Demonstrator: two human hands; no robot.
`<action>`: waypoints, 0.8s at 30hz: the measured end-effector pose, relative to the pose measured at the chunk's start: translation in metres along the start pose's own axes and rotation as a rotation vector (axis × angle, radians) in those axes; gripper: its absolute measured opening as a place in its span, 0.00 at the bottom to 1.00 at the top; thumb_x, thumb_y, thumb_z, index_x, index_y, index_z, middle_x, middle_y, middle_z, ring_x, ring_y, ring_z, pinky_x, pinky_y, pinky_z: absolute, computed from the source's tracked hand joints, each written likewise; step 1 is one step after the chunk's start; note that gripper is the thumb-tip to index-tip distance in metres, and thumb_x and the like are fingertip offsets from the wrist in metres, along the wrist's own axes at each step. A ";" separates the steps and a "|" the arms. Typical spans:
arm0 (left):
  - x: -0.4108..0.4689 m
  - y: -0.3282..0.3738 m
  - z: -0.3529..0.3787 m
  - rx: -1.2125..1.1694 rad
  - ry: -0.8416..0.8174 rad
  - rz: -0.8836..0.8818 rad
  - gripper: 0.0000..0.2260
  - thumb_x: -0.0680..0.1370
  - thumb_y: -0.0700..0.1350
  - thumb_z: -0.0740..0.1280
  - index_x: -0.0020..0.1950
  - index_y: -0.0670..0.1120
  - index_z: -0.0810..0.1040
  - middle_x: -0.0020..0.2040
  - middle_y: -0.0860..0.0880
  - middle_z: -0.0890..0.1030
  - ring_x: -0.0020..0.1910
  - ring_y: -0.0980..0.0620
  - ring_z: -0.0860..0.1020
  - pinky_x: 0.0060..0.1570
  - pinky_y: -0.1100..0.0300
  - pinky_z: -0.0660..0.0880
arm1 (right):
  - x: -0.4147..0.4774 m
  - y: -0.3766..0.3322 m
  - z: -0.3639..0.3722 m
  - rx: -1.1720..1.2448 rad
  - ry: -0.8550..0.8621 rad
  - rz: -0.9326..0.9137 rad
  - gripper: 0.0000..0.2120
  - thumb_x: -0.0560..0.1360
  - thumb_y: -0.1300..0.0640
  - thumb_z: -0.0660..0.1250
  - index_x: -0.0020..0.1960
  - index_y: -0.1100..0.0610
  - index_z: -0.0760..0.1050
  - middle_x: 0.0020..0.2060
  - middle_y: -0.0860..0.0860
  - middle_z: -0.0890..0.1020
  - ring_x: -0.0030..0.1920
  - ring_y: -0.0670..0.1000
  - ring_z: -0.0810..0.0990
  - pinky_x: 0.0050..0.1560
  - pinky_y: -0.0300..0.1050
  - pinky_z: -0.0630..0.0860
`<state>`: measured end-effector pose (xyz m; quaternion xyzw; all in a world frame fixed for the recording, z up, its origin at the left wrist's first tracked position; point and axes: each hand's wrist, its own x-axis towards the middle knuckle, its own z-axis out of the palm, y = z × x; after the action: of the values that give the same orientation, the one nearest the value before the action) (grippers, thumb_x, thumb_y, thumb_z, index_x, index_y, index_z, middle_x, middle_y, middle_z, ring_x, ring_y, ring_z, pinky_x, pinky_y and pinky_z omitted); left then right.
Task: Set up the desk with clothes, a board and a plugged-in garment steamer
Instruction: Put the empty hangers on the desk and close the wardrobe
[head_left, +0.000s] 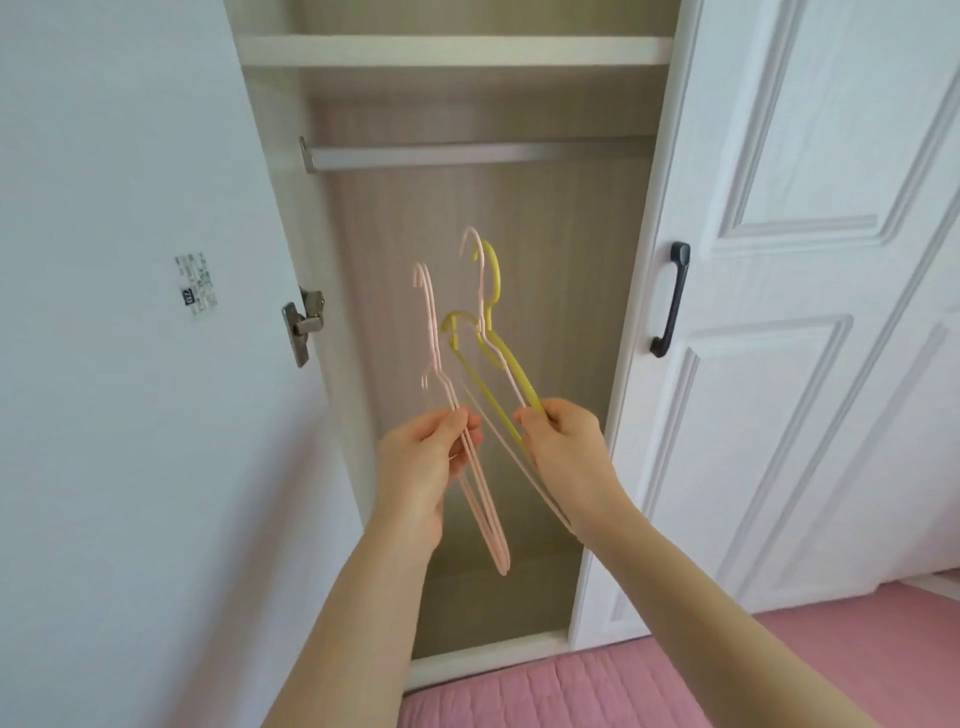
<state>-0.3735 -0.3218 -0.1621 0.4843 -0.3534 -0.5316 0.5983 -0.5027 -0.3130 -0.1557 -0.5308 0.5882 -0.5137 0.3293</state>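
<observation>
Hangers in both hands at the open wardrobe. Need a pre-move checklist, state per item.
1. Left hand grip on the pale pink thin hangers: ok, fingers pinch them.
2. Right hand grip on the yellow plastic hangers, a pink one among them: ok.
3. The two bundles separate: cannot tell, their hooks overlap in view.
4. Silver metal wardrobe rail free: ok, nothing hangs on the visible stretch.
5. White hinged wardrobe door open: ok.
6. Clothes for the desk: cannot tell, none in view.
</observation>
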 end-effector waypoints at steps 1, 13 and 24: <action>-0.010 -0.013 -0.005 0.020 0.004 -0.015 0.05 0.77 0.40 0.68 0.45 0.43 0.84 0.41 0.47 0.85 0.43 0.51 0.83 0.49 0.57 0.78 | -0.013 0.011 -0.002 -0.011 -0.005 0.012 0.12 0.80 0.55 0.59 0.47 0.60 0.77 0.31 0.51 0.73 0.31 0.47 0.69 0.30 0.37 0.68; -0.117 -0.112 -0.064 0.184 0.042 -0.081 0.05 0.77 0.42 0.68 0.49 0.45 0.84 0.40 0.49 0.85 0.37 0.53 0.82 0.43 0.60 0.80 | -0.170 0.088 -0.007 0.034 -0.004 0.258 0.11 0.80 0.58 0.58 0.43 0.58 0.76 0.29 0.47 0.75 0.28 0.45 0.68 0.27 0.36 0.66; -0.222 -0.144 -0.176 0.382 -0.202 -0.104 0.04 0.77 0.41 0.67 0.48 0.47 0.82 0.35 0.51 0.82 0.34 0.55 0.79 0.40 0.61 0.79 | -0.327 0.092 0.058 -0.015 0.230 0.384 0.12 0.79 0.59 0.59 0.40 0.59 0.76 0.35 0.58 0.80 0.31 0.50 0.72 0.33 0.49 0.70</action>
<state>-0.2914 -0.0641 -0.3285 0.5508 -0.4804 -0.5309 0.4289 -0.4030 -0.0216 -0.3103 -0.3493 0.7161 -0.4941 0.3480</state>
